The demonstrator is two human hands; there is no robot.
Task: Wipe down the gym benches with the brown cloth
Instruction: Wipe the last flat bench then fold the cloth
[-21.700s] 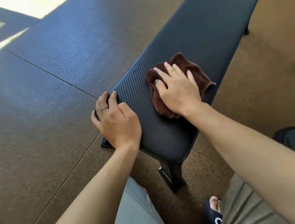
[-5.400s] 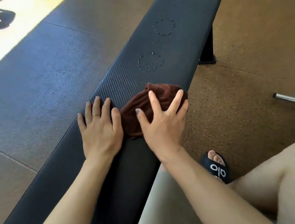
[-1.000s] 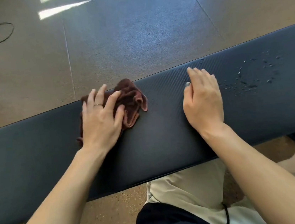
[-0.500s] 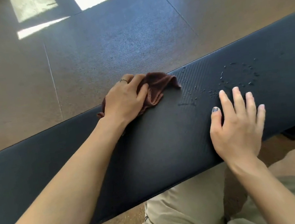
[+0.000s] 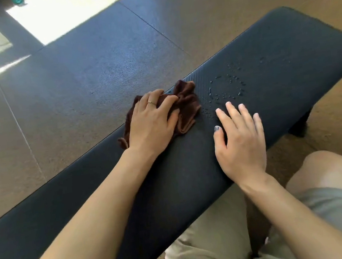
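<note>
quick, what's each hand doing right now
left hand: open, pressing the brown cloth on the bench
right hand: open, flat on the bench

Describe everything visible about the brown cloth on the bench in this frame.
The brown cloth is a small, dark reddish-brown rag, soft and terry-like, with lighter hemmed edges. It lies crumpled and bunched on the padded top of the black bench, near its far edge. The left hand lies on it, fingers over the folds. A ring of water droplets sits just to its right.
</note>
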